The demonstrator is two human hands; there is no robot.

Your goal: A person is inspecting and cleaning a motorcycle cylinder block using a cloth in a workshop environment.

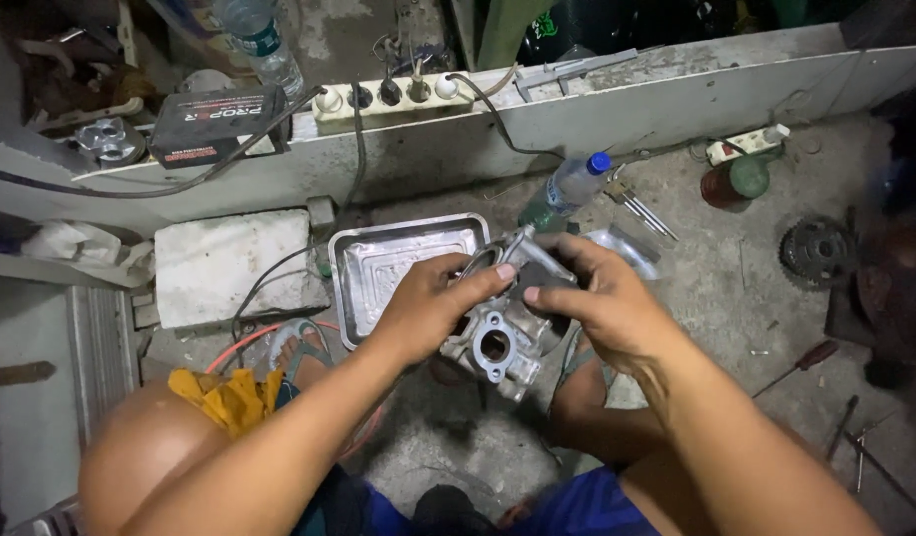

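Grey concrete floor spreads out under a person who squats low, with a white ledge running along the wall behind. Both hands hold up a silver metal engine part in the air, above the floor and just in front of a shiny metal tray.

It looks like the checking step: the part is lifted close and turned so it can be looked at. The left hand grips the part from the left side, with the fingers curled over its top edge and closed tight on it. The right hand comes in from the right, and its fingers are bent down onto the top of the part, near a dark round piece. The two thumbs almost meet over the middle. A round hole on the front of the part faces up, below both hands.

Any next move would need a steady grip from one hand, so the part does not tip or drop while the other hand works on the top.

A plastic water bottle lies behind the hands. A toothed gear and a screwdriver rest on the floor to the right, well apart from the part.
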